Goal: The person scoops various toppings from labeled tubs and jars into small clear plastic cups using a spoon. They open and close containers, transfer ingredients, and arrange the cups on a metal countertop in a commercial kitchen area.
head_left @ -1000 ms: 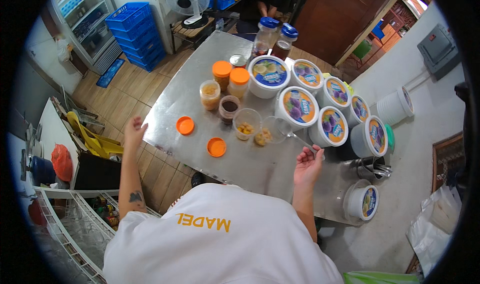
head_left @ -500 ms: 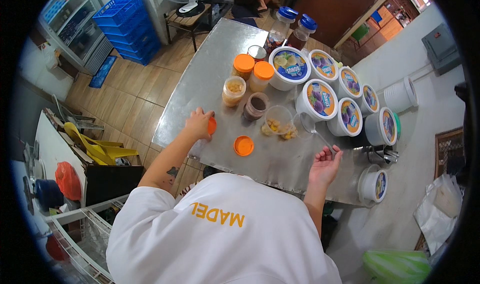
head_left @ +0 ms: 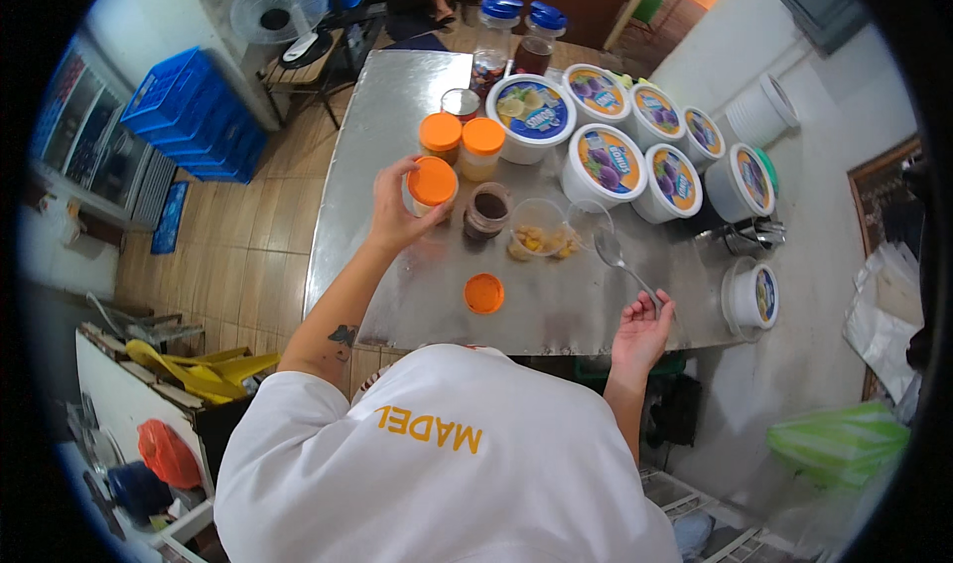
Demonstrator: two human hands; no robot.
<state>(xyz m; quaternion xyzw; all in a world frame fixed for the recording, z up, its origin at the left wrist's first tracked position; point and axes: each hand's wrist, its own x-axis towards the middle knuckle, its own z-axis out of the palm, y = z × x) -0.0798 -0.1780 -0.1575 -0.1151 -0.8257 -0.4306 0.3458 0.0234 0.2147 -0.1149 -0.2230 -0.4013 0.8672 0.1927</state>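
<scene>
On the left of the steel bench [head_left: 407,310], the left hand [head_left: 398,211] clasps an orange-lidded jar [head_left: 433,182] between thumb and fingers; well apart, the right hand [head_left: 642,336] pinches a metal spoon [head_left: 635,275], its long axis slanting up-left from that hand.

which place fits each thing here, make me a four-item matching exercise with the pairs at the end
1. left hand
2. right hand
3. loose round orange plastic lid
4. stacked blue plastic crates

A. on brown tiled floor
B. holding silver metal spoon
C. flat on grey metal table
D. gripping another round orange lid over clear plastic jar

Pairs: 1-D, 2-B, 3-C, 4-A
</scene>
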